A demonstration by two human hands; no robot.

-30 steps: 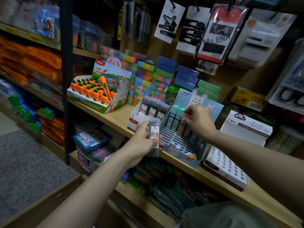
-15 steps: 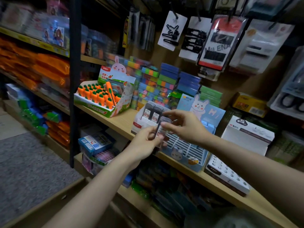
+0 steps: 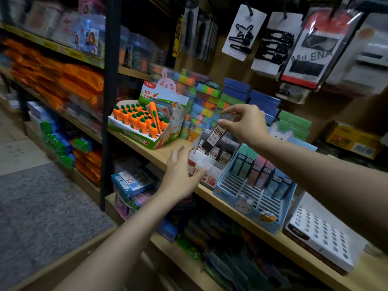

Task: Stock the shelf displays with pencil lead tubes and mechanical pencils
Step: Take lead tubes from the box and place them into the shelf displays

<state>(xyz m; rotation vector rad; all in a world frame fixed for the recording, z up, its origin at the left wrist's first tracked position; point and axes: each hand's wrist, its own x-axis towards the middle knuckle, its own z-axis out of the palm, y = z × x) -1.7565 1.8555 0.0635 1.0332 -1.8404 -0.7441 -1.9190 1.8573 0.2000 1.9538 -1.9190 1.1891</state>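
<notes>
Head view: lead tube (image 3: 216, 134) tilted, cap upper-right.

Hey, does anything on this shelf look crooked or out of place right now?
Only one thing: in the carrot display box, one long carrot pen lies slanted across the short upright carrots instead of standing like them. The lead tube is tilted too, but the right hand is holding it above the white lead box.
</notes>
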